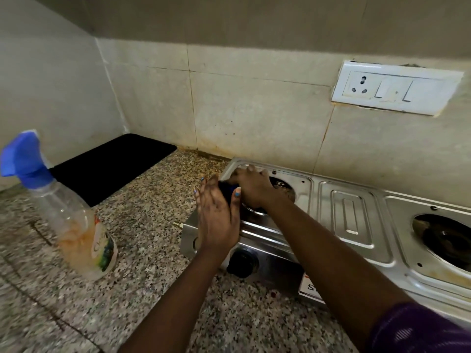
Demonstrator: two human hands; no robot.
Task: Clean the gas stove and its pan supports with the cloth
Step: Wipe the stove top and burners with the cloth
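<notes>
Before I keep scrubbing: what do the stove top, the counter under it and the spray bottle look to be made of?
Stove top: looks like stainless steel, a shiny pressed sheet with reflections and some brown stains. Counter: likely polished granite, speckled grey, black and tan grain. Spray bottle: clear plastic body, see-through, with a blue plastic trigger head.

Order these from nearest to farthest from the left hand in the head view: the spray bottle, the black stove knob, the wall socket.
From the left hand:
1. Black stove knob, just below it on the stove front.
2. Spray bottle, to its left on the counter.
3. Wall socket, up on the right wall.
</notes>
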